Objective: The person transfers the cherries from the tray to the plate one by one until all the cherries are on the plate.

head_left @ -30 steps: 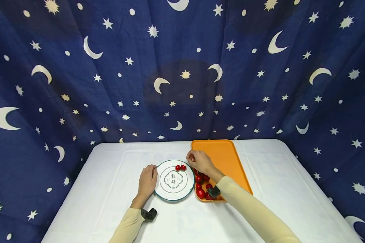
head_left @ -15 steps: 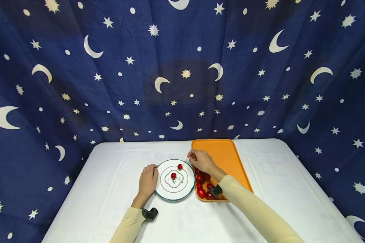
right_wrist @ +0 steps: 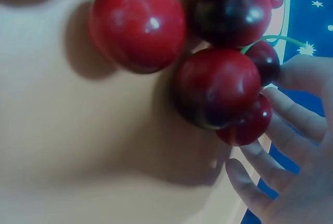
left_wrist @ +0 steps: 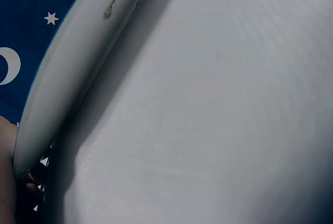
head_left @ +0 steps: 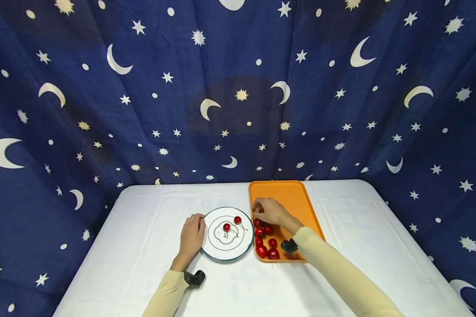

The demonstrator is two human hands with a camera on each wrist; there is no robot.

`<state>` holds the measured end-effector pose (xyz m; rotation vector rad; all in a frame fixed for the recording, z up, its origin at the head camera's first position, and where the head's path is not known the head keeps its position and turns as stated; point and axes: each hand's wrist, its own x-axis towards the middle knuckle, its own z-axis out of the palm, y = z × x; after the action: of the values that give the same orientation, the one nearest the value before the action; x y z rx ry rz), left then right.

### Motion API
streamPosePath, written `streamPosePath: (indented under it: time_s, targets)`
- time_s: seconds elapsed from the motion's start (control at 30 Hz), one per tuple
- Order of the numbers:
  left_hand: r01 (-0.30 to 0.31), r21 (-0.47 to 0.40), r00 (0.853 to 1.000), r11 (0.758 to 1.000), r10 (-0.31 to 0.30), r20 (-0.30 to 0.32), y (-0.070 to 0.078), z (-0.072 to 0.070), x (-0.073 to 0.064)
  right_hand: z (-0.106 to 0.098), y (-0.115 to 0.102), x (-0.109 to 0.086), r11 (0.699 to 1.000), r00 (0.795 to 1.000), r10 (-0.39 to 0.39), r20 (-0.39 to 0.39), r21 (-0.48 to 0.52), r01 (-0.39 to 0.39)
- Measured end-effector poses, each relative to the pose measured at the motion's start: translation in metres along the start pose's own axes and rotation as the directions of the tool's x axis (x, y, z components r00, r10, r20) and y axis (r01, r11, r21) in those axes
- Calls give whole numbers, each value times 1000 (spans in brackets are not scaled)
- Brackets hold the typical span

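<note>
Two red cherries (head_left: 227, 227) with stems lie on a white plate (head_left: 218, 253) with a teal rim, one near its middle and the other at upper right. My left hand (head_left: 192, 234) holds the plate's left rim, its fingers partly hidden behind the plate (left_wrist: 67, 63) in the left wrist view. To the right, my right hand (head_left: 269, 211) is over the left side of an orange tray (head_left: 291, 193), close by a group of cherries. In the right wrist view its loosely spread fingers (right_wrist: 291, 120) reach behind several dark red cherries (right_wrist: 216, 86), thumb close to a small one.
Several more cherries (head_left: 262, 251) sit in the tray's near left corner, below the right forearm. Plate and tray stand side by side on a white-covered table (head_left: 143, 229). A blue curtain (head_left: 238, 114) with moons and stars hangs behind and at both sides.
The two cherries on the plate came apart, one moving to the middle. My right hand let go of the other's stem and moved right, over the tray. My left hand stayed at the rim.
</note>
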<state>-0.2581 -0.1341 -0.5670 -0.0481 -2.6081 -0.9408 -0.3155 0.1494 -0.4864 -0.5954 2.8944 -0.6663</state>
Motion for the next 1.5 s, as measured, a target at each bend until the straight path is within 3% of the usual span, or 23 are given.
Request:
streamPosePath:
  time_s: [0.4,0.93,1.2,1.5]
  targets:
    - [-1,-7,1000,1000,1,-5,1,0,0,0,0,-1,999,997,14,71,27,-16]
    - [32,0,999,999,-32,15,2,-1,-1,2,4,-2,992,989,-87,116,106,75]
    - [12,5,1000,1000,-12,-5,0,3,1,0,8,-2,989,993,-119,7,91,118]
    - [22,-5,1000,1000,-22,4,1,1,-1,-5,6,-1,994,993,-49,-106,91,59]
